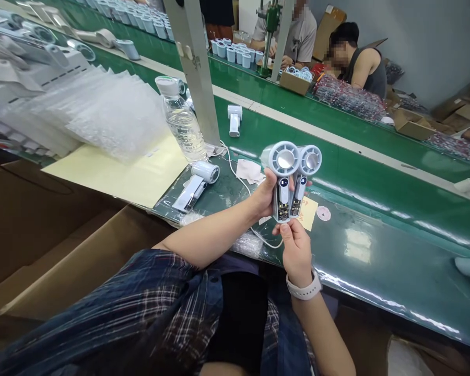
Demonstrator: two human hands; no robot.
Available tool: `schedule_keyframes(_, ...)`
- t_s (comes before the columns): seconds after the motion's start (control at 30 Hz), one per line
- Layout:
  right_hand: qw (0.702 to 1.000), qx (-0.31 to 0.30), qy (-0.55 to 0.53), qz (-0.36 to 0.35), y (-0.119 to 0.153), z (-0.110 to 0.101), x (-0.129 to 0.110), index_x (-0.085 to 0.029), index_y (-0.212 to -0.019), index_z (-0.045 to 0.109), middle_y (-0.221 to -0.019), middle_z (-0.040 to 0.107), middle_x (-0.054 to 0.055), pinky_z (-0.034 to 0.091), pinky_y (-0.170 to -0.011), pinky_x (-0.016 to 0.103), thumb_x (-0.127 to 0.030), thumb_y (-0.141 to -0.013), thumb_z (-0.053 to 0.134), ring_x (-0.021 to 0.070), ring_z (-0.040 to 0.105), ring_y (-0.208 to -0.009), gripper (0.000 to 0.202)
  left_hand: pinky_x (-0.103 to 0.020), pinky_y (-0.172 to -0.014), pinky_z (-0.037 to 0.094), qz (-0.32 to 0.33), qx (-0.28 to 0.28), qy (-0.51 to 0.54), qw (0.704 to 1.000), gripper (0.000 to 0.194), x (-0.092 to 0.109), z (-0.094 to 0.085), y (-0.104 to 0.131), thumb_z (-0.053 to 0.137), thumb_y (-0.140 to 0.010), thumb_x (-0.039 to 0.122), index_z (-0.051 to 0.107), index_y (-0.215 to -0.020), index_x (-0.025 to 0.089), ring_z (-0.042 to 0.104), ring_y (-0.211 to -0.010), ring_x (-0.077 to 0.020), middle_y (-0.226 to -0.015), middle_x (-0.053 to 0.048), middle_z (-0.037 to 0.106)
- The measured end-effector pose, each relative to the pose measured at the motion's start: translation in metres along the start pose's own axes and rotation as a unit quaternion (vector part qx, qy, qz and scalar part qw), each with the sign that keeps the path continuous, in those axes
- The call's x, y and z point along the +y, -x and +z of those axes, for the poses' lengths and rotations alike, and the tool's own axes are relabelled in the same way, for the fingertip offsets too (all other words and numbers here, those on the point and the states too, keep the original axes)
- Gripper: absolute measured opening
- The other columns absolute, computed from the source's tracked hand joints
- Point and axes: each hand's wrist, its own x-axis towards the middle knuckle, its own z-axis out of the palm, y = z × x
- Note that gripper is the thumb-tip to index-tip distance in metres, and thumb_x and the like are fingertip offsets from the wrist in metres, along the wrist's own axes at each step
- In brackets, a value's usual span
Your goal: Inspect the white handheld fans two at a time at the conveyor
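Note:
Two light-blue handheld fans stand upright side by side in front of me, a nearer fan and a second fan at its right. Their round heads face me, and circuit boards show in the open handles. My left hand is wrapped round the handles from the left, its fingers mostly hidden behind them. My right hand is closed with thumb and fingers at the bottom end of the nearer fan's handle. A white cable curves over the bench and ends close to this hand.
Another fan lies on the green bench at left, beside a water bottle and a metal post. Plastic bags are piled farther left. A small fan rests on the conveyor. Two people sit across it.

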Motion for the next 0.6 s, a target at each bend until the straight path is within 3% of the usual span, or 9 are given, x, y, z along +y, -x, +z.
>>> schedule_keyframes(0.13,0.994,-0.006,0.063,-0.094,-0.002,-0.006,-0.005,-0.023,-0.079,0.061,-0.098,0.071,0.007,0.049,-0.085,0.036,-0.04,-0.1,0.054,0.0217,0.065,-0.094,0.028,-0.044,-0.09,0.064,0.025,0.037,0.156,0.987,0.089,0.009,-0.001,-0.002,0.037,-0.074,0.103,0.06,-0.089,0.019,0.063,-0.131,-0.036,-0.11,-0.014,0.072)
schedule_keyframes(0.2,0.993,0.009,0.063,-0.098,-0.002,-0.006,-0.005,-0.023,-0.077,0.061,-0.106,0.072,0.008,0.05,-0.09,0.037,-0.039,-0.099,0.055,0.023,0.066,-0.101,0.028,-0.043,-0.088,0.064,0.019,0.04,0.188,0.981,0.087,0.014,-0.001,-0.002,0.04,-0.074,0.102,0.06,-0.088,0.018,0.065,-0.128,-0.0352,-0.11,-0.014,0.072)
schedule_keyframes(0.3,0.997,0.036,0.053,-0.044,-0.003,-0.007,-0.003,-0.022,-0.08,0.066,-0.084,0.072,0.004,0.05,-0.078,0.034,-0.041,-0.099,0.058,0.0203,0.066,-0.083,0.027,-0.041,-0.087,0.064,0.001,0.036,0.211,0.977,0.088,0.016,0.0,-0.001,0.044,-0.071,0.103,0.062,-0.087,0.018,0.068,-0.123,-0.0333,-0.111,-0.013,0.073)
schedule_keyframes(0.4,0.999,0.042,0.003,-0.009,-0.003,-0.006,-0.001,-0.022,-0.072,0.062,-0.062,0.064,-0.001,0.048,-0.067,0.031,-0.046,-0.098,0.062,0.0164,0.061,-0.063,0.035,-0.04,-0.089,0.064,0.0,0.029,0.217,0.976,0.089,0.015,0.003,0.001,0.05,-0.066,0.103,0.062,-0.087,0.018,0.069,-0.121,-0.0323,-0.112,-0.012,0.073)
schedule_keyframes(0.6,0.984,0.063,-0.164,0.034,0.001,0.001,0.008,-0.022,-0.073,0.057,-0.048,0.051,-0.008,0.042,-0.052,0.026,-0.053,-0.096,0.068,0.0117,0.053,-0.046,0.04,-0.041,-0.092,0.063,0.065,-0.005,0.165,0.984,0.086,0.005,0.007,0.0,0.066,-0.051,0.102,0.055,-0.071,0.019,0.067,-0.124,-0.0359,-0.106,-0.012,0.073)
